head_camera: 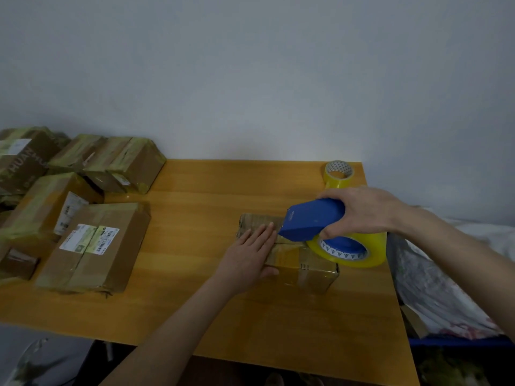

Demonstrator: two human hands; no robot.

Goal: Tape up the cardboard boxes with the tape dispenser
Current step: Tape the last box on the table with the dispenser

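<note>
A small cardboard box [303, 270] lies on the wooden table [195, 224], right of centre, with shiny tape over its near part. My left hand [252, 253] lies flat on the box's left side, fingers straight. My right hand [362, 211] grips a blue tape dispenser [312, 218] loaded with a yellow tape roll [373, 252]. The dispenser's front edge sits on the box top, just beside my left fingertips.
Several taped cardboard boxes are piled at the table's left, the nearest one [94, 249] bearing white labels. A spare yellow tape roll [338, 174] stands at the far right corner. A wall runs behind; crumpled plastic [434, 282] lies off the right edge.
</note>
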